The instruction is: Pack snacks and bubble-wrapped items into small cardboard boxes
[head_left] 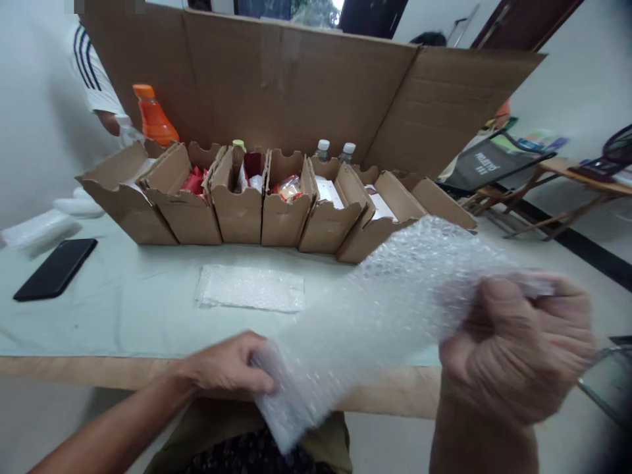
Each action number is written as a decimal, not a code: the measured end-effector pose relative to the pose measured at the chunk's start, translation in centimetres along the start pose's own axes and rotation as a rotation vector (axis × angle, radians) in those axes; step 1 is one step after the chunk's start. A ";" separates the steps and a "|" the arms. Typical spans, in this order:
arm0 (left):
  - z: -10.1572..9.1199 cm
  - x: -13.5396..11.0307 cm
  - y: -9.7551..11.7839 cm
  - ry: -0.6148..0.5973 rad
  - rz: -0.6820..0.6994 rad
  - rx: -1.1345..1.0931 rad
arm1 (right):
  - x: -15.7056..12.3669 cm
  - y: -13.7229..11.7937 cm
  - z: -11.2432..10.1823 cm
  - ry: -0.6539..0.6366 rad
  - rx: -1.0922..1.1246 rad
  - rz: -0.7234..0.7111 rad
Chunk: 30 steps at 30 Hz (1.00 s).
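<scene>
OK, your L hand point(234, 368) is clamped on the lower end of a bubble-wrap sheet point(355, 336), thumb on the face toward you, and your R hand point(518, 349) is bunched tight round the upper end, fingers curled in. The sheet's a long, clear, pebbly strip stretched on a slant between both grips, approx. over the table's pale wood edge point(390, 395); motion blurs it a bit, and you can't tell if it touches the table.

Just beyond your L grip, a 2nd bubble-wrap piece point(251, 288) lies flat, a neat rectangle w/ bumpy skin, on the smooth pale-green cloth point(148, 289). Farther out to the L of that grip: a black flat slab, prob. a phone point(55, 270), plus a shiny clear-plastic bundle point(42, 230).

Past both hands stands a row of brown corrugated bins point(241, 214), tall & narrow w/ wavy-cut rims; a crinkly red packet point(195, 181) pokes up in one. Behind those, well beyond your L grip, there's a glossy orange bottle point(155, 122), w/ a big creased cardboard panel point(306, 85) at the back.
</scene>
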<state>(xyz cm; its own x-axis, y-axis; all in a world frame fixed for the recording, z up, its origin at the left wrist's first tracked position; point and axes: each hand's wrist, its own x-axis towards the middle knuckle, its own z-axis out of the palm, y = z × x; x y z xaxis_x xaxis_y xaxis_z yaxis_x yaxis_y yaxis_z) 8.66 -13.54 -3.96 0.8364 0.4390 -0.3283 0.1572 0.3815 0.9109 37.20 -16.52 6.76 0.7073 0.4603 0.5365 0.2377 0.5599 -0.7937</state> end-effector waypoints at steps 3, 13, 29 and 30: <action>-6.7 -3.3 3.6 0.386 0.033 0.266 | -1.1 3.5 -0.1 -0.106 -0.003 0.161; -11.7 -0.7 1.4 1.025 0.290 1.501 | -3.5 13.7 -3.2 -0.658 -0.791 0.068; -8.6 6.0 -2.6 0.625 0.222 1.594 | 19.3 16.9 25.2 -1.266 -1.492 -0.102; -8.5 6.0 -2.9 0.638 0.242 1.600 | 19.4 17.9 25.9 -1.288 -1.487 -0.089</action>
<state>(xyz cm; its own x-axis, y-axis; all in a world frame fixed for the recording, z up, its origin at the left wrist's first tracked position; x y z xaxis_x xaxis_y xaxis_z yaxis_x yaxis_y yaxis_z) 8.76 -5.13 -10.68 0.6586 0.7350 0.1616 0.7203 -0.6778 0.1473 37.88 20.28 10.41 0.0056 0.9941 -0.1082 0.9992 -0.0013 0.0390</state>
